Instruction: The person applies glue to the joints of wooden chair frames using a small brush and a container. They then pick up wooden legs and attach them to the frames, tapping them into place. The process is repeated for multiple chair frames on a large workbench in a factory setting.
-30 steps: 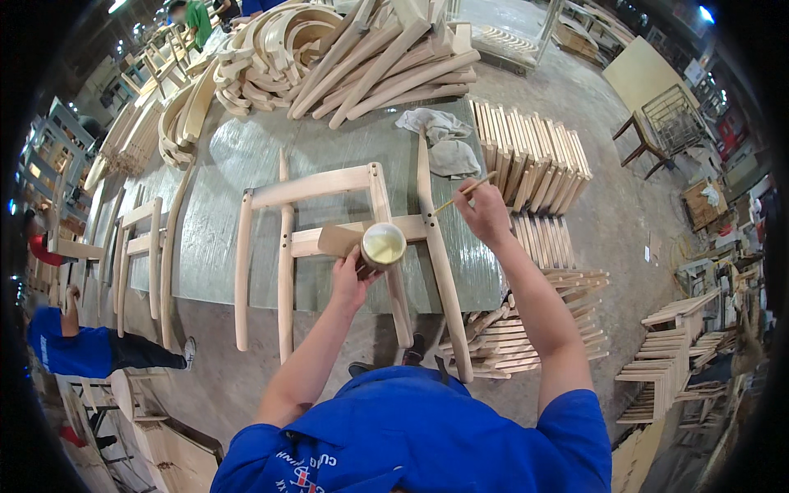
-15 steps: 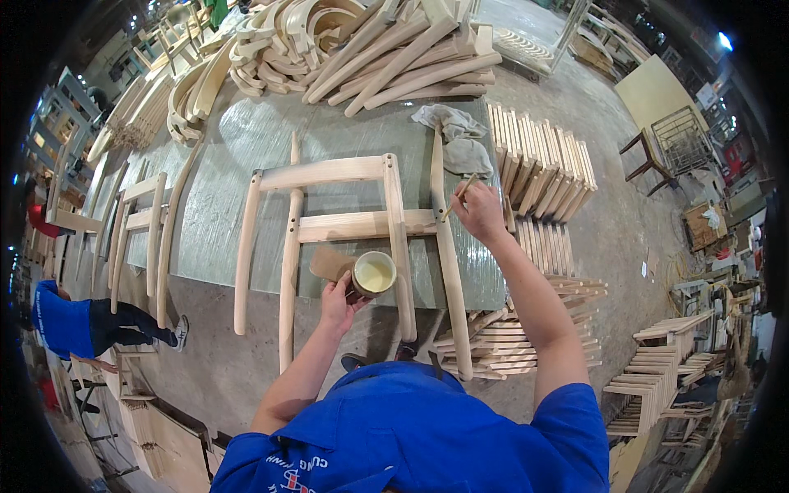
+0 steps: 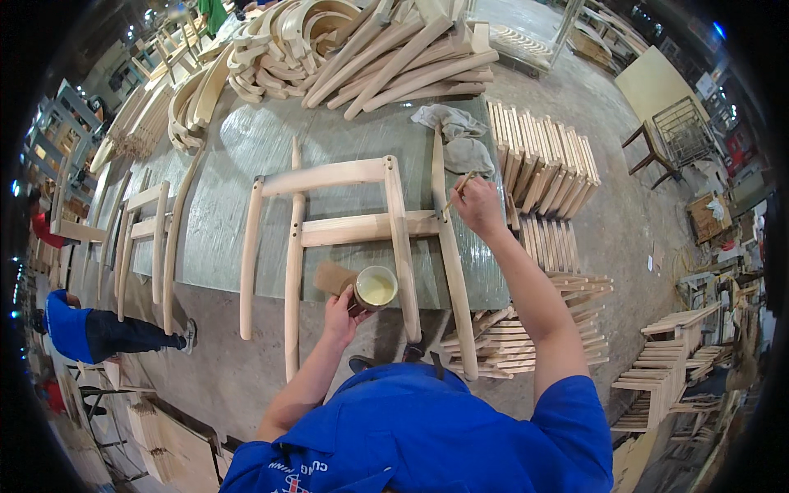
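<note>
My left hand [image 3: 340,317] grips a round cup [image 3: 377,287] of pale yellow liquid, held over the near edge of the table. A flat brown piece [image 3: 335,278] shows beside the cup; I cannot tell whether it is held too. In my right hand [image 3: 479,205] is a thin stick-like tool [image 3: 457,190], its fingers pinched round it. The tool's lower end is at the right post of a pale wooden chair frame [image 3: 370,228], close to where the crossbar joins it. The frame's legs overhang the table's near edge. A crumpled grey rag [image 3: 467,154] lies just beyond my right hand.
Curved and straight wooden parts [image 3: 411,62] are heaped at the far end of the covered table [image 3: 222,222]. More frames [image 3: 146,222] lean at the left. Stacked wooden pieces [image 3: 546,160] stand along the right side. A person in blue [image 3: 70,327] is on the left.
The whole view has shifted slightly. My right hand stays at the same joint with the tool, now a little more upright. The person on the left has moved a little.
</note>
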A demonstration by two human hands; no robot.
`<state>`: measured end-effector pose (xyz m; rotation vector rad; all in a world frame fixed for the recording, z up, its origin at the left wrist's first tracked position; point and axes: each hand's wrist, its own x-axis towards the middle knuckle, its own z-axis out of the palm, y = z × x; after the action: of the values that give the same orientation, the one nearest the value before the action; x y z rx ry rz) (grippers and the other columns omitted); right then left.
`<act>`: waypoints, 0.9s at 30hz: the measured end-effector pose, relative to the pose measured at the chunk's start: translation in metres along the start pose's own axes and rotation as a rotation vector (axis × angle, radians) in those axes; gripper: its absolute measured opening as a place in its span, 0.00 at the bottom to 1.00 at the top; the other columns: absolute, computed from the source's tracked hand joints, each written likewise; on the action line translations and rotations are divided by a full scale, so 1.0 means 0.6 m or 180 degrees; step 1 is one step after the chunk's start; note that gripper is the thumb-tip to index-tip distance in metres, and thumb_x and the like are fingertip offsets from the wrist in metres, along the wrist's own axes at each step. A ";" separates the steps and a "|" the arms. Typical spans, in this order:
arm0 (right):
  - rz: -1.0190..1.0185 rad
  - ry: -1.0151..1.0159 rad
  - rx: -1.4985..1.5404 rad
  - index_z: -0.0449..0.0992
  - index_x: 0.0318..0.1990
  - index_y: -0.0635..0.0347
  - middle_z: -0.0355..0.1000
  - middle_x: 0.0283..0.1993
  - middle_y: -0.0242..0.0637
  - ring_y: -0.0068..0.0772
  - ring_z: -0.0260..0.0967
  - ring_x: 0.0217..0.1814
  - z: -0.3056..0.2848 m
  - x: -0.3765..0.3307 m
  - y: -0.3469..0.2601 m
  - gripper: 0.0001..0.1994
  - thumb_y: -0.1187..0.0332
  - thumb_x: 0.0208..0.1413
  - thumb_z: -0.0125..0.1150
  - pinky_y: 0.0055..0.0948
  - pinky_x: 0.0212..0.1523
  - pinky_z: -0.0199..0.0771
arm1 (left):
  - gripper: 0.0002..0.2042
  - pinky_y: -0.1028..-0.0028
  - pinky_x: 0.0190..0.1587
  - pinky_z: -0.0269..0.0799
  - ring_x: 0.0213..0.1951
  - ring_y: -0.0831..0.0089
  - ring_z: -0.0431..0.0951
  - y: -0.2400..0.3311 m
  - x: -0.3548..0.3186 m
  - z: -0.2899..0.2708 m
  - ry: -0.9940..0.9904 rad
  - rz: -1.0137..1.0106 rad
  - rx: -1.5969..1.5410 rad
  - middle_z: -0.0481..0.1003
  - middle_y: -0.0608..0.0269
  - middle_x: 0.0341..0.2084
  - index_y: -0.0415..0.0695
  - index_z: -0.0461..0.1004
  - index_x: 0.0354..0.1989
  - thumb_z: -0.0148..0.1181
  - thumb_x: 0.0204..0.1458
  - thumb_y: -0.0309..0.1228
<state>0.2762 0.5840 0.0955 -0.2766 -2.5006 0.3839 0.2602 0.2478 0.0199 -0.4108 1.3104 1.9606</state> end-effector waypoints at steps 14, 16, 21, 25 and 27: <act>0.0234 -0.0904 -0.0037 0.74 0.30 0.51 0.72 0.28 0.31 0.35 0.67 0.38 0.032 0.010 0.022 0.10 0.58 0.52 0.52 0.41 0.41 0.60 | 0.11 0.62 0.37 0.77 0.37 0.64 0.77 -0.006 0.002 -0.011 0.0090 -0.0027 0.0022 0.72 0.59 0.39 0.43 0.64 0.44 0.49 0.57 0.35; 0.0343 -0.0764 0.0054 0.73 0.30 0.52 0.71 0.26 0.31 0.36 0.66 0.37 0.030 0.015 0.021 0.08 0.60 0.52 0.53 0.40 0.41 0.58 | 0.11 0.63 0.36 0.77 0.37 0.64 0.77 -0.006 0.002 -0.008 -0.0005 -0.0008 -0.0005 0.72 0.59 0.38 0.43 0.64 0.44 0.49 0.57 0.35; 0.0243 -0.0728 -0.0149 0.73 0.28 0.52 0.70 0.25 0.32 0.36 0.67 0.37 0.021 0.016 0.019 0.08 0.60 0.51 0.54 0.39 0.41 0.58 | 0.11 0.63 0.36 0.77 0.37 0.64 0.77 -0.005 0.005 -0.008 -0.0009 -0.0086 0.0196 0.73 0.59 0.39 0.45 0.62 0.47 0.42 0.59 0.33; 0.0233 -0.0563 0.0029 0.73 0.27 0.51 0.71 0.26 0.33 0.37 0.67 0.37 0.000 0.016 0.009 0.10 0.58 0.52 0.53 0.40 0.41 0.58 | 0.10 0.62 0.37 0.77 0.38 0.63 0.77 -0.006 0.001 -0.011 0.0121 -0.0054 0.0177 0.72 0.58 0.40 0.45 0.62 0.46 0.42 0.59 0.33; 0.0267 -0.0642 0.0029 0.73 0.28 0.51 0.71 0.26 0.33 0.37 0.68 0.36 -0.006 0.014 0.004 0.09 0.58 0.51 0.53 0.40 0.41 0.59 | 0.10 0.61 0.38 0.77 0.39 0.63 0.76 -0.002 0.002 -0.017 0.0040 -0.0026 0.0114 0.72 0.57 0.40 0.44 0.62 0.46 0.42 0.59 0.33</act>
<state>0.2716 0.5891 0.1020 -0.3558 -2.6897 0.4783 0.2593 0.2396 0.0140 -0.4111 1.3476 1.9279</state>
